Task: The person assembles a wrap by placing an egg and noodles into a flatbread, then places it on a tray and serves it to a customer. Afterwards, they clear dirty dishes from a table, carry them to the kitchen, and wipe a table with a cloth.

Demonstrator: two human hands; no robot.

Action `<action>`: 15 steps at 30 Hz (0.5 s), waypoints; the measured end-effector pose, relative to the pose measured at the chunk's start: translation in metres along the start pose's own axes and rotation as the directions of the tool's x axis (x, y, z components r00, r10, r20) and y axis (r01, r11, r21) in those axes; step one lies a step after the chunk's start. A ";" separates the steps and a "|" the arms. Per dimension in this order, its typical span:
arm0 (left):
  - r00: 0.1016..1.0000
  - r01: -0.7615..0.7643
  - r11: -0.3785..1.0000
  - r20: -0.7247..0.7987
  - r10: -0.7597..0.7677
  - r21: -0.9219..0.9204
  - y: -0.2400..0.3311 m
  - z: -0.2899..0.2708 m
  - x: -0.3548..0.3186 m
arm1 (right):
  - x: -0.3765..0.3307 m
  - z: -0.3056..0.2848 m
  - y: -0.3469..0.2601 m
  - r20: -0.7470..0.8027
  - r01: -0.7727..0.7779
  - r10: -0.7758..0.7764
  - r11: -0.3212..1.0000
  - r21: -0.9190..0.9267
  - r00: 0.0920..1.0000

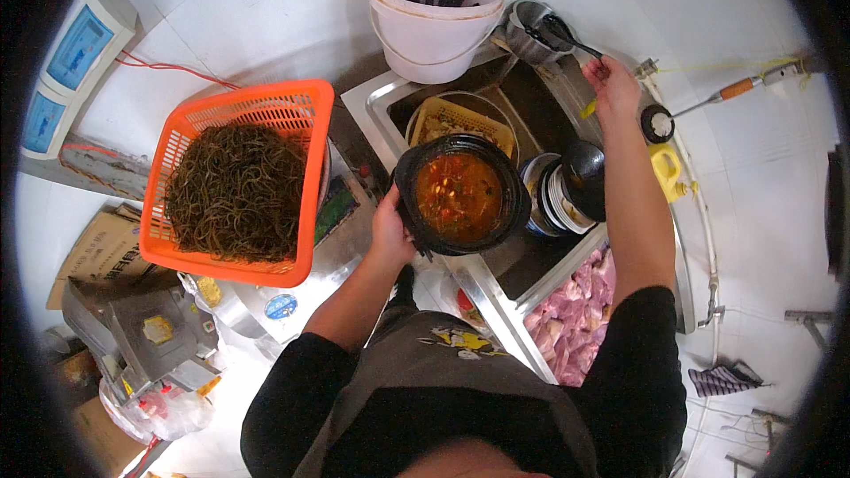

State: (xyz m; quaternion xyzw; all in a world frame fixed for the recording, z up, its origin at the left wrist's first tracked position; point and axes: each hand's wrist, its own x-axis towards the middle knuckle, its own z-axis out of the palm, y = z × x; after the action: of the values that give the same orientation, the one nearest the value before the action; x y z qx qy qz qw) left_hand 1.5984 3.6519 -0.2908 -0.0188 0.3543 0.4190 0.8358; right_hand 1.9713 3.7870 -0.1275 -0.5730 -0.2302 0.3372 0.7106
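Observation:
My left hand [392, 232] grips the left side of a black bowl [511, 228], holding it over the near left edge of the sink. Reddish-orange soup [456, 196] with red and pale bits lies inside the bowl. Stretched out to the far right, my right hand [614, 91] pinches the handle of a black spoon [567, 34]. The spoon's head is at the mouth of a round metal container [522, 46] at the sink's far corner. Whether the spoon touches the container's rim, I cannot tell.
The steel sink [376, 97] holds a yellow basket [441, 109], stacked dishes [556, 199] and a black bowl [586, 175]. Raw meat [574, 314] fills its near right part. A white bucket [429, 44] stands behind; an orange basket [322, 150] of dark strands sits left.

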 end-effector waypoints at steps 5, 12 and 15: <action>0.997 -0.068 0.997 -0.047 0.066 -0.044 0.002 0.002 -0.011 | 0.045 0.028 0.034 -0.121 -0.241 0.245 0.969 0.053 0.962; 1.000 -0.003 0.997 -0.018 0.002 -0.071 0.009 0.004 -0.004 | -0.110 -0.020 0.019 0.486 -0.220 0.768 0.604 -0.766 0.416; 1.000 -0.017 0.999 0.015 0.018 -0.045 0.010 0.008 0.000 | -0.173 -0.033 0.032 0.440 -0.312 0.803 0.572 -0.759 0.402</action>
State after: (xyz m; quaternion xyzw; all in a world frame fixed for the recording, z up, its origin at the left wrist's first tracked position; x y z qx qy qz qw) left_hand 1.5958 3.6611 -0.2818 -0.0312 0.3383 0.4345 0.8342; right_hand 1.8731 3.6405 -0.1560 -0.6010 -0.3713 0.6867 0.1716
